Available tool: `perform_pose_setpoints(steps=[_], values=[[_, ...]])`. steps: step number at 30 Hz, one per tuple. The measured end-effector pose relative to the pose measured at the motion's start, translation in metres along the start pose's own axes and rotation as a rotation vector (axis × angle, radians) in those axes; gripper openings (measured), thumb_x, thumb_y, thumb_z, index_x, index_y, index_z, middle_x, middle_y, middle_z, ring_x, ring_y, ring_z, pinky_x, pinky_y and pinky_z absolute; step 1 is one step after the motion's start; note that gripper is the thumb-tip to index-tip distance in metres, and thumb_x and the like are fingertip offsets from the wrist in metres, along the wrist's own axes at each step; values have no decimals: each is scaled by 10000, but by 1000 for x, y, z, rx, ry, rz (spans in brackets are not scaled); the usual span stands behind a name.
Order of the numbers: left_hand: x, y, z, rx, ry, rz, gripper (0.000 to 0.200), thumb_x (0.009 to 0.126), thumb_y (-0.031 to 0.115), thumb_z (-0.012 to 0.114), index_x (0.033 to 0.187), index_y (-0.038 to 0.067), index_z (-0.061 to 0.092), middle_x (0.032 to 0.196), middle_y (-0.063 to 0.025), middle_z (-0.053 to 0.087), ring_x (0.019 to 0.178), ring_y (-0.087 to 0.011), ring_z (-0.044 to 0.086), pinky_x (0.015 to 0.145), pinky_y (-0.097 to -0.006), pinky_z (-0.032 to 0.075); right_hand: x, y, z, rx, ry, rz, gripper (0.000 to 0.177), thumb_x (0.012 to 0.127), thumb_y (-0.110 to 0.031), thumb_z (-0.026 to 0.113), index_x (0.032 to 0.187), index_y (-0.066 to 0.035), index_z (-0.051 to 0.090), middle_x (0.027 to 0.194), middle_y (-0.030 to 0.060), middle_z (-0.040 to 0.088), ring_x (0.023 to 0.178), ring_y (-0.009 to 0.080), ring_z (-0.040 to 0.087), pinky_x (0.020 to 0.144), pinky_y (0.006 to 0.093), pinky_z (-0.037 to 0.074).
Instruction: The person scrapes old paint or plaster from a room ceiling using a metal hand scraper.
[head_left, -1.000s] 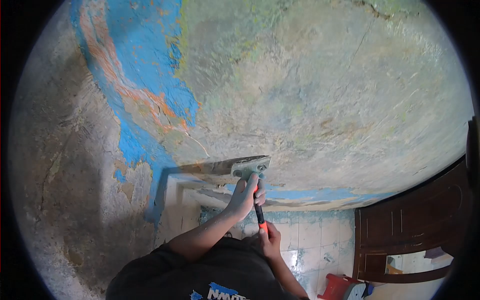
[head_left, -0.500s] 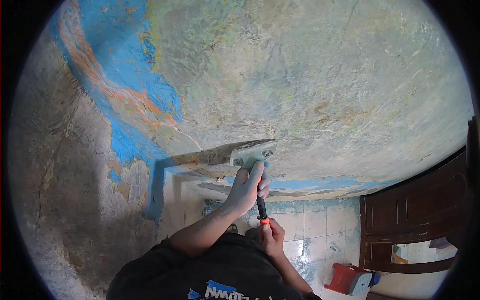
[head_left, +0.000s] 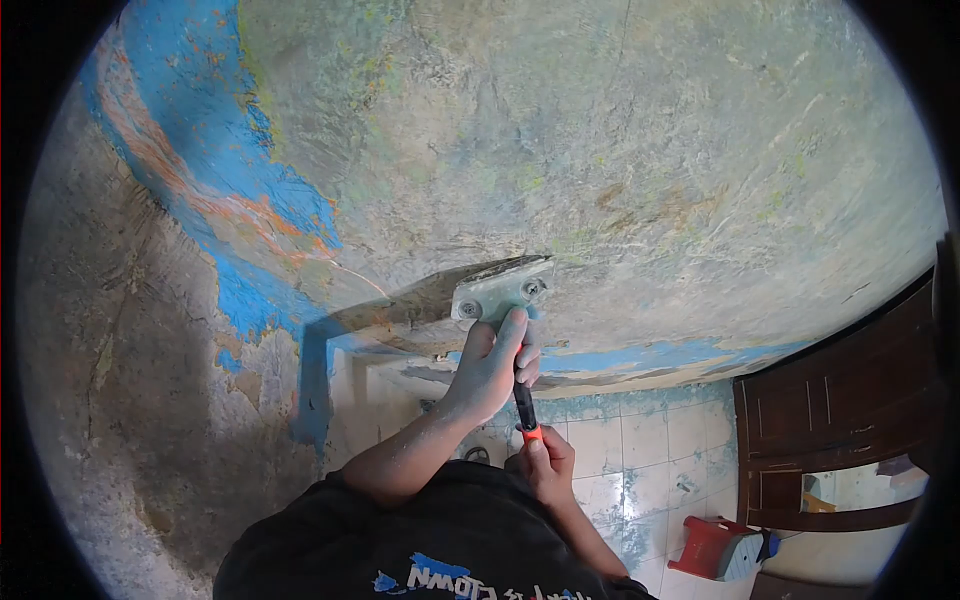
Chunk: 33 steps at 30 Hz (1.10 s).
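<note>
So the biggest thing in view was the wall, scraped down to patchy grey plaster, with a strip of old blue paint left along its left side. Lower right there was a dark wooden door, and under the wall a pale tiled floor. The person's black shirt filled the bottom edge, and a red stool sat on the tiles near the door.

The scraper had its metal head flat against the wall, just above a thin blue band, and threw a long shadow to the left. Its black and orange handle ran down toward the person.

The left hand was wrapped tight around the handle right under the head, one finger pressing up on the metal. The right hand was clamped on the orange end of the handle, close to the chest.
</note>
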<state>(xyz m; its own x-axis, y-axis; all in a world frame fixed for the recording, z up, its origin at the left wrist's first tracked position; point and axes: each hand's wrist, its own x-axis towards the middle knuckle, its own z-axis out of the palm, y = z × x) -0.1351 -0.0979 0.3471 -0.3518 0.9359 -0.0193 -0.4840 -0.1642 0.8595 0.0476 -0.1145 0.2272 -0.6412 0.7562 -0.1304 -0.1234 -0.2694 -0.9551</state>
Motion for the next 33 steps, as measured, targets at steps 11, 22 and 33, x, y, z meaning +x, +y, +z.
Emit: perform_pose_setpoints(steps=[11, 22, 33], values=[[2, 8, -6, -295, -270, -105, 326, 1026, 417, 404, 1086, 110, 497, 652, 13, 372, 544, -94, 362, 556, -271, 341, -10, -22, -6, 29, -21, 75, 296, 978, -263, 561, 1092, 7, 601, 672, -36, 501, 550, 38, 440, 495, 205, 347], [9, -4, -7, -280, -289, -62, 372, 1026, 457, 372, 984, 101, 471, 652, 18, 365, 526, -85, 334, 543, -265, 317, -5, -20, -12, -39, 5, 36, 273, 975, -239, 563, 1066, 12, 623, 672, -38, 501, 554, 34, 435, 496, 208, 341], [10, -6, -2, -245, -252, -57, 437, 1017, 478, 394, 799, 100, 419, 635, 28, 340, 527, -78, 335, 536, -258, 310, -3, -17, -11, -66, 33, 44, 247, 979, -226, 554, 1056, -3, 627, 648, -47, 490, 536, 27, 419, 493, 203, 332]])
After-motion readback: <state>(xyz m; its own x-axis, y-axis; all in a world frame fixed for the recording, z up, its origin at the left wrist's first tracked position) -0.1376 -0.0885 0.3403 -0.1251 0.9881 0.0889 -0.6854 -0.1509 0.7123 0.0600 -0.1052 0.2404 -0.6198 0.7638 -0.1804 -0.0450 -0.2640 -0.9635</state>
